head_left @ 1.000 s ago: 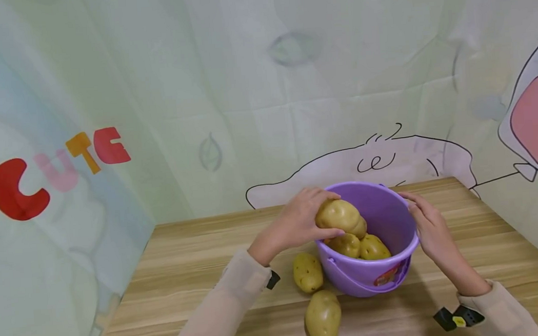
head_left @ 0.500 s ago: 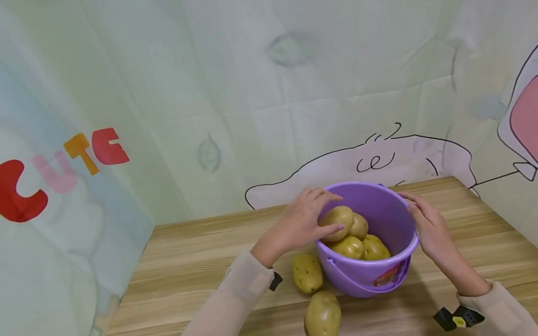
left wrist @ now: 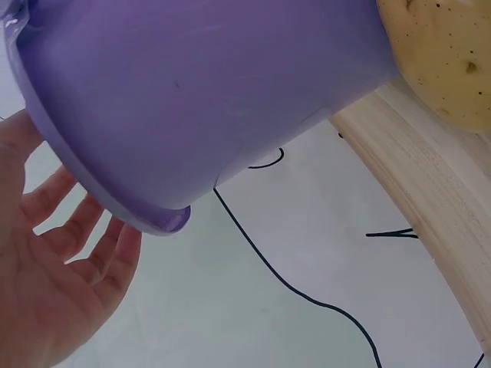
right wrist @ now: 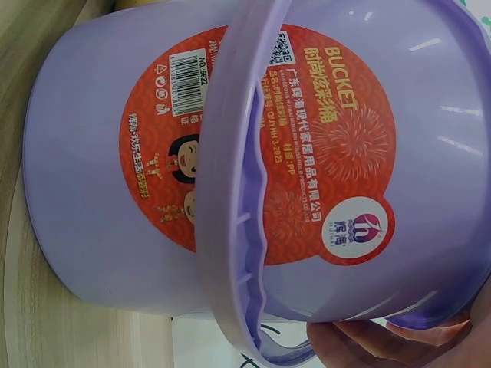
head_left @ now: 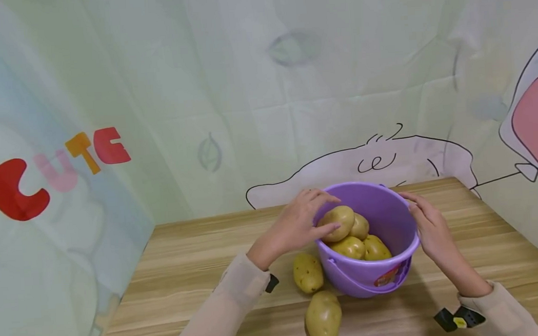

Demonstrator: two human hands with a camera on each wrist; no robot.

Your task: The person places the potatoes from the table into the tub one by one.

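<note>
A purple bucket (head_left: 368, 272) with several yellow potatoes in it stands upright on the table. My left hand (head_left: 295, 223) is over the bucket's left rim, fingers spread and thumb in front of the topmost potato (head_left: 340, 219). That potato rests low on the others, and whether the thumb touches it is unclear. In the left wrist view, relaxed fingers lie by the bucket rim (left wrist: 92, 180). My right hand (head_left: 432, 227) holds the bucket's right side, thumb at the rim. Outside, two potatoes lie left of the bucket, one beside it (head_left: 308, 273), one nearer (head_left: 323, 319).
The wood-grain table (head_left: 200, 254) runs left of the bucket and meets a printed cloth backdrop (head_left: 256, 112) behind. On the bucket's front hangs its handle (right wrist: 230, 199), crossing a red label (right wrist: 307, 153).
The potato in my left hand has sunk lower into the bucket and now rests among the others, the fingers loosened around it. My right hand has stayed at the bucket's side.
</note>
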